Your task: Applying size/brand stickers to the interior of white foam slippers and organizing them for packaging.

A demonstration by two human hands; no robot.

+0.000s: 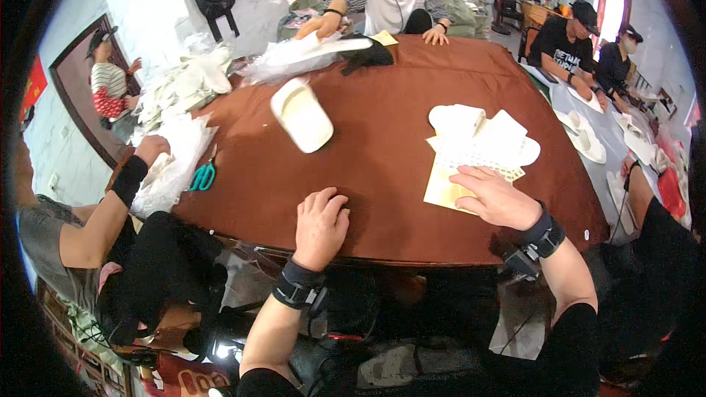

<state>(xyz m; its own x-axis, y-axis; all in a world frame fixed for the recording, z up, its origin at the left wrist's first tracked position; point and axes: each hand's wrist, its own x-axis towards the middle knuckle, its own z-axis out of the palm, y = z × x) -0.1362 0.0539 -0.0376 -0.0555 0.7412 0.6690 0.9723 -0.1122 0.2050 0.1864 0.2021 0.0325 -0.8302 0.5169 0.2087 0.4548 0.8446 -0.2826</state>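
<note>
My left hand [321, 231] rests on the near edge of the brown-covered table [382, 206], its fingers loosely bent and holding nothing. To the right, my right hand [498, 197] lies with fingers stretched over a yellow sheet [441, 185], touching it. White sheets with rows of small marks [478, 151] lie just beyond my fingertips, and white slippers [528, 151] show partly around and beneath them. A single white slipper [301, 116], slightly blurred, is farther off at the middle left, apart from both hands.
Teal-handled scissors [202, 176] lie at the left, beside clear plastic bags [165, 165] and a pile of white slippers [191, 82]. Across the table a person's hand [323, 26] is on a plastic-wrapped item. Co-workers sit left and right; a grey table [599, 129] holds more slippers.
</note>
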